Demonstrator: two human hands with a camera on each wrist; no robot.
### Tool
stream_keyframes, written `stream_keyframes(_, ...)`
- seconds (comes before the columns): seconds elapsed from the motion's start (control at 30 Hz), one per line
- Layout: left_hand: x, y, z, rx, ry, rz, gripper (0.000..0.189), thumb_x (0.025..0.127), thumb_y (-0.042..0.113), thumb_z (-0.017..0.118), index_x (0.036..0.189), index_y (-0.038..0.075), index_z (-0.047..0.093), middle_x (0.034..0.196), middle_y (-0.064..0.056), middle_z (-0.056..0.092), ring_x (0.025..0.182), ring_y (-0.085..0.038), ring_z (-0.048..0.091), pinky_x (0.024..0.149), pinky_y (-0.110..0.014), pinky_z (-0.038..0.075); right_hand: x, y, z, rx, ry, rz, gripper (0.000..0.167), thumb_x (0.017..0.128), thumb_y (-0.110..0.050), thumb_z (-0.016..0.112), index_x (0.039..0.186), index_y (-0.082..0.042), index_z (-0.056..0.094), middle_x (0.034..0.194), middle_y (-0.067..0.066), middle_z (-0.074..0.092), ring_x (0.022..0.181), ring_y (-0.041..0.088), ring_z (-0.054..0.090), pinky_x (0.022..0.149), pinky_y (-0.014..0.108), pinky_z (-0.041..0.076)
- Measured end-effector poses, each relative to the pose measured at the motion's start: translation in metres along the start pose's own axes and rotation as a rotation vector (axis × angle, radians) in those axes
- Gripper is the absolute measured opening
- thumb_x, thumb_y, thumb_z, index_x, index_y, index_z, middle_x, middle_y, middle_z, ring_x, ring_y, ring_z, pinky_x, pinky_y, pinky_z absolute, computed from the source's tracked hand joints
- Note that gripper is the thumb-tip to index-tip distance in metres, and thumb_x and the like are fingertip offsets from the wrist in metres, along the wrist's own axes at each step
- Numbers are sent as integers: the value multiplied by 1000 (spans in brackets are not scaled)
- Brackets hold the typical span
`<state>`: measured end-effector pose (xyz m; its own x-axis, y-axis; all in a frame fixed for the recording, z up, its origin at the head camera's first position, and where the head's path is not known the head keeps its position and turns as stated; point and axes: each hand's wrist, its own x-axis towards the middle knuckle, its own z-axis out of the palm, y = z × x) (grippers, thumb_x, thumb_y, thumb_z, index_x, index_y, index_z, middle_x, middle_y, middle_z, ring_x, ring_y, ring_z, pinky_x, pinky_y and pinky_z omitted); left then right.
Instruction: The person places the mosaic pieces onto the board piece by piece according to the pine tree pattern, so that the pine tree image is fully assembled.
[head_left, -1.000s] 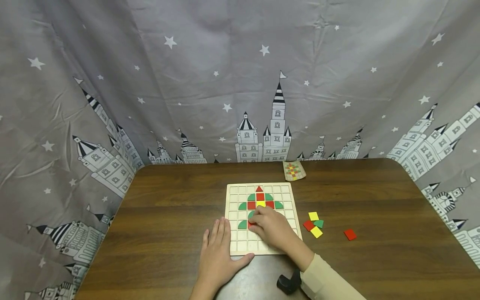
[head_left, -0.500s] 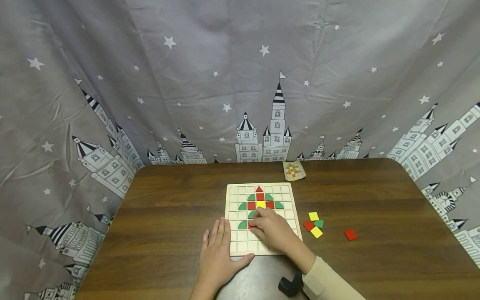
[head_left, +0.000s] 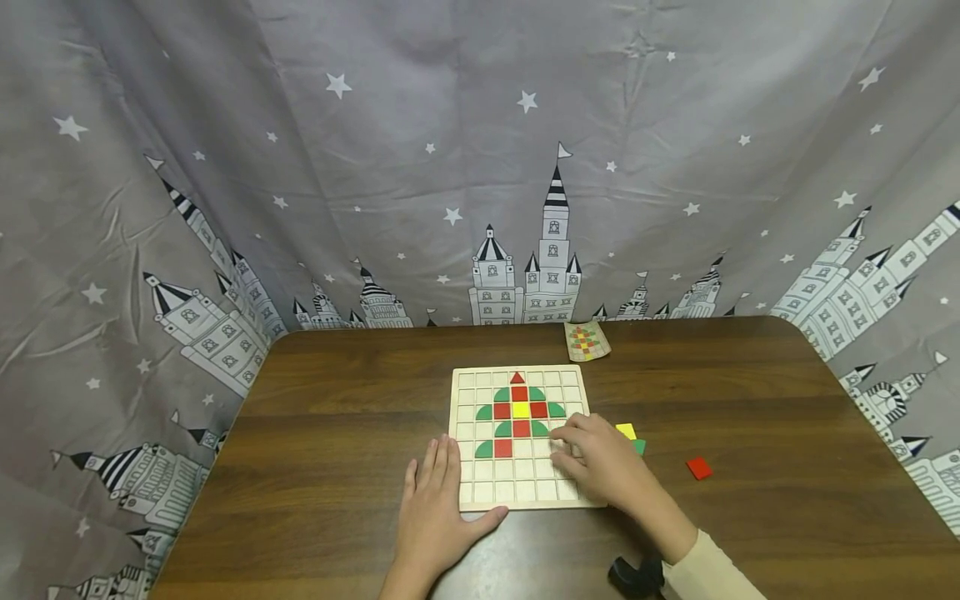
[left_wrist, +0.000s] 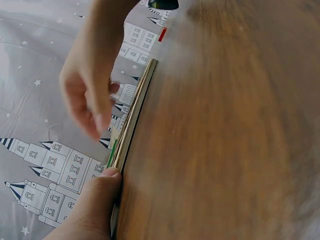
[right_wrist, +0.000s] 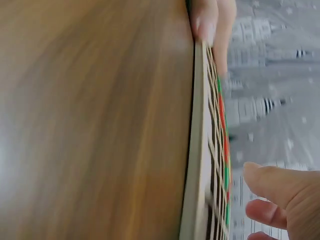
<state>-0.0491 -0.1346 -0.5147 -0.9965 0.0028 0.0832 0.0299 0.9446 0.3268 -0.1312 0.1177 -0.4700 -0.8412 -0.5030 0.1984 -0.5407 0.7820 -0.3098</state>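
A pale wooden grid board point(head_left: 480, 492) lies on the table, with red, green and yellow flat pieces set in its cells in a tree-like pattern. A red square point(head_left: 503, 448) sits beside a green quarter-round point(head_left: 484, 450) in the lower row. My left hand point(head_left: 438, 508) rests along the board's left edge, fingers straight, thumb point(left_wrist: 107, 182) at its near edge. Over the board's right side hovers my right hand point(head_left: 600, 458), fingers loosely bent and apart, nothing between them. Partly behind it lie a yellow square point(head_left: 626, 431) and a green piece point(head_left: 640, 447).
A red square point(head_left: 699, 467) lies alone farther right on the brown table point(head_left: 337, 417). A small pattern card point(head_left: 587, 342) stands at the table's back edge, against the grey castle-print curtain point(head_left: 420, 100). A black device point(head_left: 636, 577) is at my right wrist.
My right hand has let go of the red square in the lower row and moved right, toward the loose pieces, now covering some of them. My left hand stays put.
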Motion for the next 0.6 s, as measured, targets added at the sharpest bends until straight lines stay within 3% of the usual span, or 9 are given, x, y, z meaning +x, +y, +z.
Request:
stream_keyframes(0.17,0,0,0,-5,-5,-2,121,72,88,53,155,4,30,163,-13,28,153,-30,22,122,-55,18,-22,29,-16,-29,12,67,32,80,-36,82,106,-19,74,89,-11,65,77,8,48,61,24,41)
stream_keyframes(0.43,0,1,-1,-5,-5,-1,121,71,88,54,155,4,31,163,-12,28,153,-30,23,122,-55,18,-52,58,-32,-63,-20,194,33,76,-44,84,95,-21,70,80,-13,56,75,8,48,62,27,42)
stream_keyframes(0.6,0,0,-1,-1,-7,-3,121,71,89,52,155,5,30,163,-12,28,153,-30,22,122,-55,18,-61,66,-36,-31,-37,215,26,76,-38,84,90,-23,68,83,-13,58,79,7,53,64,28,47)
